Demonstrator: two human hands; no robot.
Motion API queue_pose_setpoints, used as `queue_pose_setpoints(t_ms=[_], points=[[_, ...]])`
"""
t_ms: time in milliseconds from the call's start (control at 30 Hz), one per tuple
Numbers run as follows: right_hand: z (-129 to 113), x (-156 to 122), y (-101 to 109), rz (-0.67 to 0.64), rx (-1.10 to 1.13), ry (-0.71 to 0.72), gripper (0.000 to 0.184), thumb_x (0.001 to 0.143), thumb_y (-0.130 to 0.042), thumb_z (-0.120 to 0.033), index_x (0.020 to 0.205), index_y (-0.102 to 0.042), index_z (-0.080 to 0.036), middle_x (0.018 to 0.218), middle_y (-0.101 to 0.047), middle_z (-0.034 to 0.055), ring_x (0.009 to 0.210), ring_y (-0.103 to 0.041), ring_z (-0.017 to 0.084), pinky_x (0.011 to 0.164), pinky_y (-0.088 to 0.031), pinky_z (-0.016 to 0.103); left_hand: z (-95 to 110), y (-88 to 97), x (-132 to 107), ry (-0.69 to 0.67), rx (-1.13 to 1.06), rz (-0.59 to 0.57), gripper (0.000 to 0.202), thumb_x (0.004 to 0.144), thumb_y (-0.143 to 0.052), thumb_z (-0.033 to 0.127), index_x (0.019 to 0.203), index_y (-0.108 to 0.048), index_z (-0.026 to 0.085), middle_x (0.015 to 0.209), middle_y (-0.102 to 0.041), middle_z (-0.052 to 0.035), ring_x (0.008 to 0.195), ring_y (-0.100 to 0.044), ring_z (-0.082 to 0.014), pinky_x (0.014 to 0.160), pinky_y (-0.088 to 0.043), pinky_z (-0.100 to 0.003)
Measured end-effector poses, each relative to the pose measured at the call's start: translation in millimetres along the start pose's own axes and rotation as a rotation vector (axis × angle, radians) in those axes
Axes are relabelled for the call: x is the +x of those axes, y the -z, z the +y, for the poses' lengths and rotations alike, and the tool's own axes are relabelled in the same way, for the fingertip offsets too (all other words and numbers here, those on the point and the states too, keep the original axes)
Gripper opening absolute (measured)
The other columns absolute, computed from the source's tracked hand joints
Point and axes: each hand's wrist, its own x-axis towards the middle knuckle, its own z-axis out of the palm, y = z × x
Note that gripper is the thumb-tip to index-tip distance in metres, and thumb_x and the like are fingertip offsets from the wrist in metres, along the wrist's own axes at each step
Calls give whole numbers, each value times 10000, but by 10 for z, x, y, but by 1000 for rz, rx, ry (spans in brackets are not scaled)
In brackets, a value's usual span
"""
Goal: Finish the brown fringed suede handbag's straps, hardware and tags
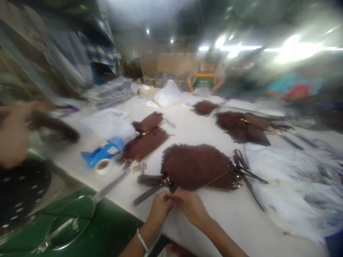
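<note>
My left hand (pixel 161 206) and my right hand (pixel 189 205) meet at the near edge of a brown fringed bag (pixel 197 166), their fingertips pinched together. Whatever sits between the fingers is too small or hidden to name. The bag lies flat on the white table (pixel 211 203), with gold-coloured metal rings and clips at both ends. A dark brown strap (pixel 147 192) runs out from its left end, close to my left hand. Black looped straps (pixel 248 169) lie at its right end.
More brown fringed bags (pixel 151 142) lie left and at the back right (pixel 241 126). A blue packet (pixel 103 151), a tape roll (pixel 103 166) and white plastic bags (pixel 289 189) are around. At left, a person's arm (pixel 16 135) holds something brown; another person (pixel 205 78) sits opposite. A metal-ringed stool (pixel 71 221) stands lower left.
</note>
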Motion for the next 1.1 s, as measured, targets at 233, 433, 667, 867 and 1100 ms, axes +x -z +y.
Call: queue_pose_setpoints(t_ms=[233, 433, 667, 867, 1100], points=[[-77, 8, 19, -88, -169, -59, 311, 887, -411, -188, 978, -704, -246, 900, -714, 33, 852, -630, 188, 731, -389, 244, -105, 5, -7, -13, -25, -20, 156, 691, -671, 275, 748, -664, 129, 706, -706, -59, 637, -622, -186, 647, -453, -287], [-165, -18, 54, -118, -303, -94, 331, 867, -435, -166, 1051, -684, -283, 949, -697, 34, 890, -633, 188, 730, -386, 240, -31, -6, -49, -2, -12, -18, 121, 668, -654, 227, 743, -671, 133, 709, -702, -45, 667, -615, -184, 654, -443, -278], [-231, 21, 24, -128, -437, -94, 278, 843, -453, -125, 997, -633, -271, 925, -695, 28, 855, -659, 201, 645, -364, 248, -1, 7, -80, 58, -102, -32, 194, 591, -699, 218, 764, -686, 132, 761, -725, -62, 718, -633, -212, 696, -453, -296], [-258, 61, 49, -122, -417, -146, 481, 769, -489, -55, 1213, -480, -240, 965, -724, 52, 845, -689, 224, 611, -335, 247, -79, -19, -67, 101, -114, -12, 264, 578, -777, 282, 775, -697, 126, 782, -738, -81, 721, -643, -222, 709, -459, -306], [-144, 20, 27, -37, -215, -171, 296, 863, -457, -142, 1148, -466, -222, 770, -699, 0, 726, -665, 182, 585, -306, 233, -81, -39, -95, 71, 4, 96, 387, 708, -698, 519, 717, -676, 133, 608, -655, -29, 544, -517, -137, 543, -338, -246]])
